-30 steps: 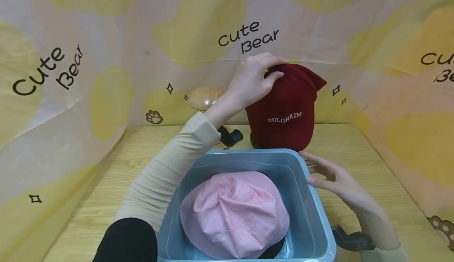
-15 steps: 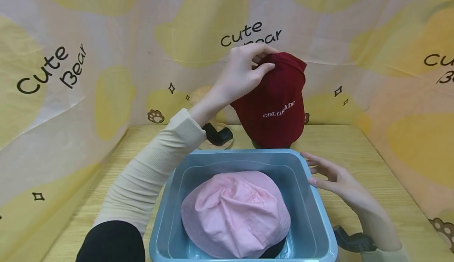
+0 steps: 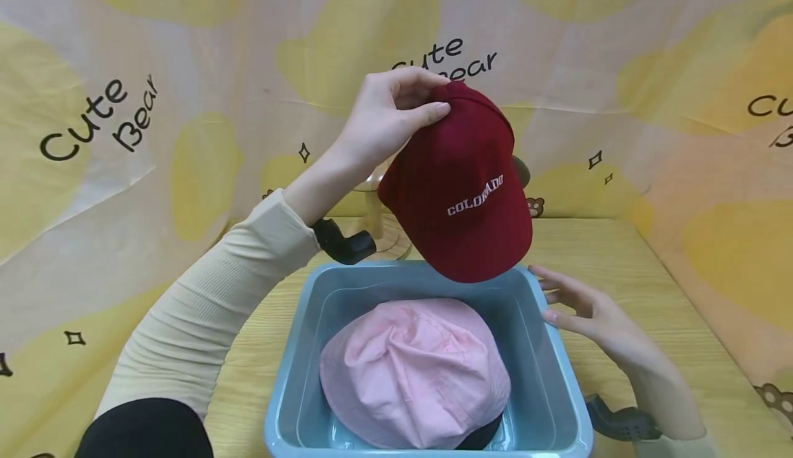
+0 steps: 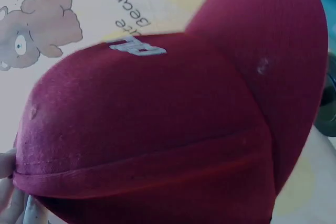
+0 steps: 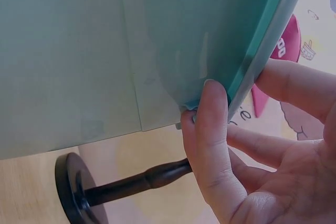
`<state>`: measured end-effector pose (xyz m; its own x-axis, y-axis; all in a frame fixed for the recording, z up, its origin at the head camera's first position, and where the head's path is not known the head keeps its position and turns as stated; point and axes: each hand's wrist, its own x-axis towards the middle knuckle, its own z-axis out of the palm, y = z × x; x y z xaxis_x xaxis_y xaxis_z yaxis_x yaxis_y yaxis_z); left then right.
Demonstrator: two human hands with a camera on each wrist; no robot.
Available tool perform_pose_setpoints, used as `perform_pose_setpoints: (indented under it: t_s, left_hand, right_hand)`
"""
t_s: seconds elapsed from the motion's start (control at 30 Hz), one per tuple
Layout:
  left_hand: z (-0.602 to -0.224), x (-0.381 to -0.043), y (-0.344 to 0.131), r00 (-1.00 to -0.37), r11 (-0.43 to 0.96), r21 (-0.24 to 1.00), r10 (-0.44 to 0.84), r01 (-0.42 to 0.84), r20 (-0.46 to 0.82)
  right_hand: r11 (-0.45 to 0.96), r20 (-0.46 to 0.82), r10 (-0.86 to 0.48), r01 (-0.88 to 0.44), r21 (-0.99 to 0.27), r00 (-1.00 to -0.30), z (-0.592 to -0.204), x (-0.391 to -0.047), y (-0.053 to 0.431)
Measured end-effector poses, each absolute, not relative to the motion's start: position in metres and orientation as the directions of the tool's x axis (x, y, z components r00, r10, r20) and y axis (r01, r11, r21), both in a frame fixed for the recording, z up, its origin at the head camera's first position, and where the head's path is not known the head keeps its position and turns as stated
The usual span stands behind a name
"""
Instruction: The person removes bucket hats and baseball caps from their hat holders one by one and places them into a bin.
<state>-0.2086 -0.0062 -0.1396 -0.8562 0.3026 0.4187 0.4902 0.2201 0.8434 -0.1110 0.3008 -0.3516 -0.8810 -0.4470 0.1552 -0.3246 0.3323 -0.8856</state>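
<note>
My left hand point(image 3: 396, 110) pinches a dark red baseball cap point(image 3: 458, 169) by the back of its crown, thumb on the near side. The cap hangs tilted, brim down, over the far rim of a blue plastic basin point(image 3: 539, 368); white letters on it read COLORADO. In the left wrist view the cap point(image 4: 147, 103) fills most of the frame, fingertips at its lower left. A pink hat point(image 3: 415, 368) lies in the basin, partly covering a black item point(image 3: 484, 434). My right hand point(image 3: 585, 317) holds the basin's far right corner, its thumb point(image 5: 212, 124) against the outer wall.
Behind the basin stands a wooden stand with a round base point(image 3: 390, 237), partly hidden by the cap and left arm. A dark rounded top point(image 3: 522, 171) shows behind the cap. The right wrist view shows a black stand point(image 5: 131, 184). Bear-printed cloth encloses the table.
The left hand has lifted the cap and drawn it leftward and nearer, so its brim now overlaps the basin's far rim. The dark rounded top has come into sight behind it. The right hand stays put.
</note>
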Motion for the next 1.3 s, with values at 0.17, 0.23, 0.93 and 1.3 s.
perform_pose_setpoints:
  t_s: [0.17,0.23,0.93,1.3]
  left_hand:
    - [-0.144,-0.201,-0.011,-0.855,0.228,0.841,0.310,0.491,0.415]
    - [-0.146,-0.198,-0.012,-0.857,0.235,0.840,0.312,0.488,0.411]
    - [-0.166,-0.156,-0.005,-0.855,0.157,0.883,0.371,0.441,0.361]
    - [-0.179,-0.143,-0.011,-0.867,0.092,0.929,0.403,0.358,0.294]
  right_hand:
    - [0.325,0.174,-0.445,-0.339,-0.883,-0.879,-0.352,-0.111,0.301]
    - [0.331,0.172,-0.438,-0.336,-0.882,-0.882,-0.353,-0.111,0.301]
    - [0.316,0.153,-0.448,-0.316,-0.895,-0.881,-0.352,-0.110,0.303]
    - [0.336,0.132,-0.440,-0.299,-0.893,-0.888,-0.351,-0.110,0.302]
